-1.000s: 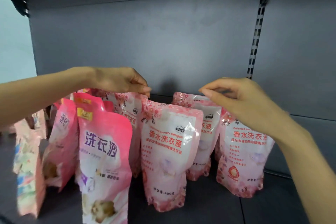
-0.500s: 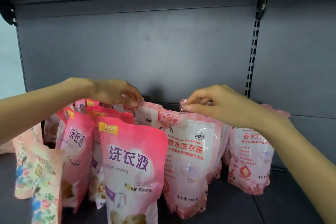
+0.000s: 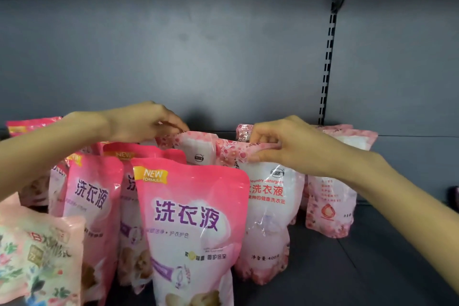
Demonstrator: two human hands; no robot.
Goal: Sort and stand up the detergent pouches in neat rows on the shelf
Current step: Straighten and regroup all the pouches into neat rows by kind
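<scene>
The near pale-pink floral plastic pouch (image 3: 268, 206) is pinched (top edge) by the right hand (image 3: 285, 146), the far pouch (image 3: 198, 146) by the left hand (image 3: 146, 122).

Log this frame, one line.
left hand pinches rear floral pouch top | right hand pinches front floral pouch top | both pouches upright

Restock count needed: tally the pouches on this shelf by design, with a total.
Bright pink NEW FORMULA pouches: 4 in view
Pale blossom-print pouches: 4 in view
Multicoloured floral pouch: 1
Total: 9 visible; others may hide behind.
</scene>
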